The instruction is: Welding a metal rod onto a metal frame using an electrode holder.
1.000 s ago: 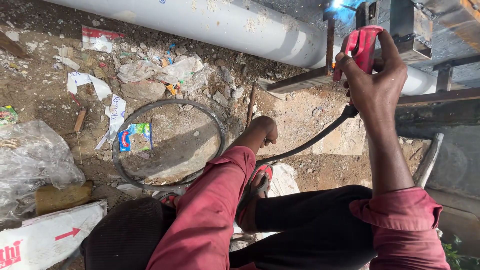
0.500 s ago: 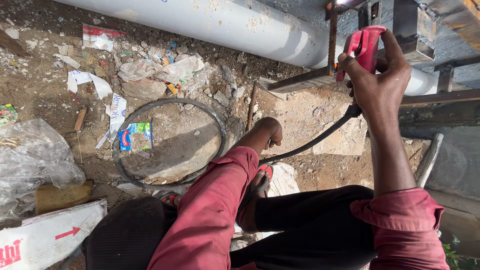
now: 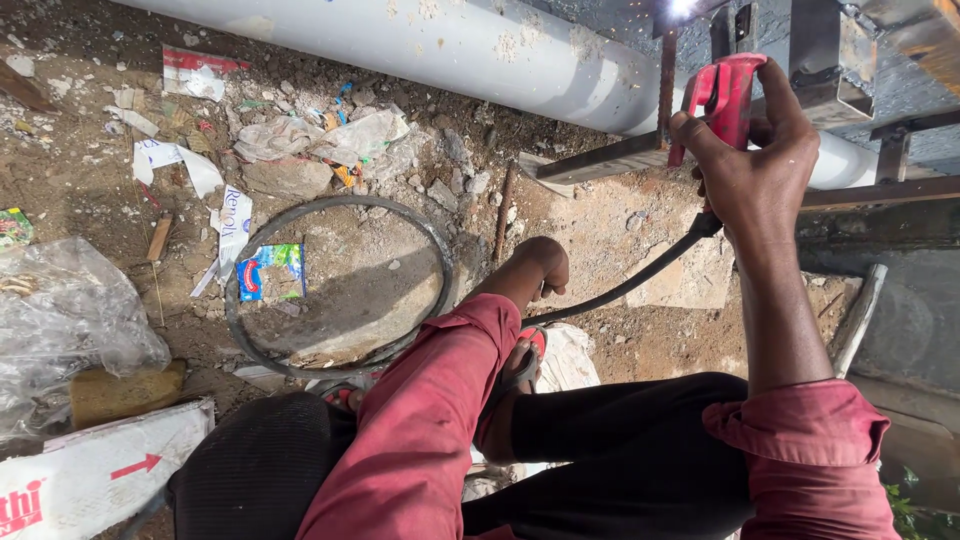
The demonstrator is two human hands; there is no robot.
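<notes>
Dusty brown ground strewn with paper scraps, wrappers and small stones lies under you, with a long white plastic pipe [image 3: 430, 50] running across from 10 o'clock to 2 o'clock.

Your right hand [image 3: 755, 165] is at 2 o'clock, fingers wrapped tight around the red-handled welding electrode holder [image 3: 725, 95]. Its thick black cable [image 3: 630, 285] drops from under your palm toward 6 o'clock, passing behind your knee. A thin rusty rod [image 3: 667, 85] stands up from the holder's side toward a bright white spark [image 3: 683, 8] at the top edge, against the rusty steel frame [image 3: 720, 150] of angle bars and square tube.

Your left hand [image 3: 545, 265] sits near the centre, fingers curled together over your shin, holding nothing that can be made out. A black rubber ring [image 3: 335, 285] lies flat on the dirt at 9 o'clock of that hand, around a colourful sweet wrapper [image 3: 272, 270]. A crumpled clear plastic bag [image 3: 70, 320] lies at the far left.

Judging by the spark, a weld is being laid on the frame at this instant; several bars already look fixed to each other, but how many joints remain cannot be told.

The weld spot itself is cut off by the top edge. Glare hides the rod's tip, and your legs cover the cable's lower run.
</notes>
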